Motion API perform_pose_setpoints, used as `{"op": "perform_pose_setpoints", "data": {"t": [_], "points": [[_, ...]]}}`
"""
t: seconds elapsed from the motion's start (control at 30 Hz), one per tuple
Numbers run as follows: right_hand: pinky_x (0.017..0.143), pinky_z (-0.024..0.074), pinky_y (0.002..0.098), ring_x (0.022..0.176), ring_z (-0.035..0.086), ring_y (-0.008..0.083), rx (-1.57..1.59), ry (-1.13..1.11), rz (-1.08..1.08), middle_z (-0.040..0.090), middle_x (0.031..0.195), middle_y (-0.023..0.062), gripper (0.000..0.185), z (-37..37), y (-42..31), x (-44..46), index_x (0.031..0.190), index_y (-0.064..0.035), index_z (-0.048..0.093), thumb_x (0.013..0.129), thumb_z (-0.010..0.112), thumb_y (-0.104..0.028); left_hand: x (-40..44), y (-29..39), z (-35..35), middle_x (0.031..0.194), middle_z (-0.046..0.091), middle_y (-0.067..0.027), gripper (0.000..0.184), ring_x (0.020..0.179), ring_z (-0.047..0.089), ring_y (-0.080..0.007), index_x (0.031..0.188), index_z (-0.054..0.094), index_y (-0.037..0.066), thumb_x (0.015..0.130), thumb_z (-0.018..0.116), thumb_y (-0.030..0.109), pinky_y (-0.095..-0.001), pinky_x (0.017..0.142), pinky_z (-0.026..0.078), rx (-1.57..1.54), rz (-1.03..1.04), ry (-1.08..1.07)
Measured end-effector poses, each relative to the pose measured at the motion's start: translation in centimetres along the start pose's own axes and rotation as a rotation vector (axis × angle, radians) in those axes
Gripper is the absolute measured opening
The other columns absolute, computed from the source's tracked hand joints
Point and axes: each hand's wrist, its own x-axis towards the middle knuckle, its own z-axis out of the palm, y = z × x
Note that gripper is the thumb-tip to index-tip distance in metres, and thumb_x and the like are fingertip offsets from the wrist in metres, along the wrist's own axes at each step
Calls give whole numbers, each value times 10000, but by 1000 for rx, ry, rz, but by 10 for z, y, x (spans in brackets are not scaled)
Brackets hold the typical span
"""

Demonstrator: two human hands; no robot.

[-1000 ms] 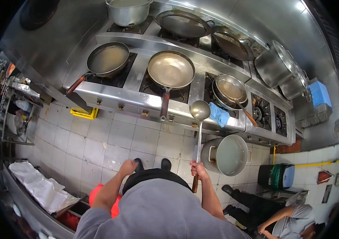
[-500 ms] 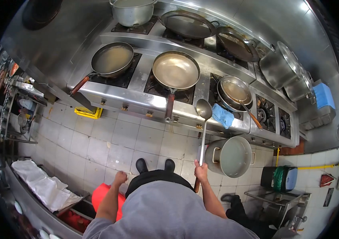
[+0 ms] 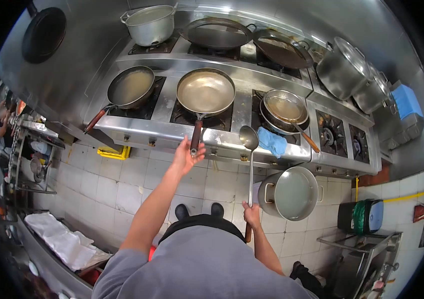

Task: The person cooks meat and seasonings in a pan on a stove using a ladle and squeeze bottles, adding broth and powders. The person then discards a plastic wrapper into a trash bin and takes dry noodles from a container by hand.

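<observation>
My left hand (image 3: pixel 188 155) is at the handle of the middle pan (image 3: pixel 206 91), its fingers apart around the handle's end; whether they touch it is unclear. My right hand (image 3: pixel 252 214) is closed on the long handle of a ladle (image 3: pixel 249 138), whose bowl is up at the stove's front edge. Beside the ladle bowl lies a blue cloth (image 3: pixel 272 143). A pan with cloudy liquid (image 3: pixel 131 87) rests on the left burner. On the right burner, a strainer with a wooden handle (image 3: pixel 286 106) sits over another pan.
A large pot of pale liquid (image 3: pixel 293 193) stands below the stove's front edge, right of my right hand. Along the back are a pot (image 3: pixel 150 26), wide dark pans (image 3: pixel 217 34) and steel pots (image 3: pixel 342 68). Another person's dark-clothed leg (image 3: pixel 308 279) shows at lower right.
My left hand has risen from beside my body to the middle pan's handle, its fingers spreading. The ladle stays in my right hand. The view has shifted slightly, and less of the other person shows.
</observation>
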Motion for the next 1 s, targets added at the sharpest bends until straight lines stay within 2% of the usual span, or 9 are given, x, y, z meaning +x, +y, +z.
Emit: {"op": "perform_pose_setpoints", "data": {"t": [0.03, 0.07, 0.13, 0.17, 0.23, 0.5, 1.0], "points": [[324, 302, 293, 351, 396, 103, 38, -40, 33, 409, 465, -12, 392, -3, -8, -1, 610, -90, 430, 912, 602, -272, 4, 6, 11, 935, 639, -99, 412, 721, 610, -181, 1067, 528, 86, 955, 455, 476, -288, 608, 495, -19, 27, 7], [324, 300, 291, 352, 392, 101, 55, -59, 69, 409, 474, -15, 379, -5, -10, -1, 625, -89, 427, 914, 601, -263, 14, 7, 10, 935, 639, -99, 412, 721, 610, -181, 1067, 528, 86, 955, 455, 476, -288, 608, 495, -6, 25, 7], [323, 300, 288, 352, 389, 99, 82, -85, 110, 408, 478, -15, 370, -12, -19, -3, 635, -89, 428, 914, 600, -259, 35, 5, -3, 762, 571, -39, 293, 528, 477, -109, 1027, 521, 91, 958, 498, 375, -223, 439, 375, 135, -9, 2], [322, 300, 284, 353, 387, 98, 97, -112, 147, 406, 482, -14, 361, -14, -22, -1, 644, -90, 430, 915, 600, -256, 30, 6, 4, 762, 571, -39, 293, 528, 477, -109, 1027, 521, 91, 958, 498, 375, -223, 439, 375, 145, -8, 6], [321, 301, 281, 352, 385, 98, 123, -135, 152, 407, 486, -12, 355, -19, -19, 5, 649, -91, 429, 914, 601, -251, 7, 9, 24, 667, 473, 2, 221, 455, 343, -71, 1009, 516, 83, 952, 519, 296, -216, 378, 265, 109, -23, 68], [319, 309, 270, 355, 385, 96, 189, -288, 211, 404, 494, -11, 339, -43, -24, 17, 660, -96, 431, 909, 607, -243, -25, 18, 37, 676, 473, 14, 230, 446, 344, -46, 1007, 512, 70, 964, 487, 295, -193, 363, 254, 116, -62, 115], [323, 278, 261, 356, 329, 77, 257, -317, 248, 343, 486, -44, 346, -46, -46, 14, 672, -132, 382, 921, 592, -248, -22, 29, 26, 650, 463, 26, 302, 430, 319, -42, 996, 520, 84, 963, 500, 383, -194, 342, 225, 202, -102, 122]]}}
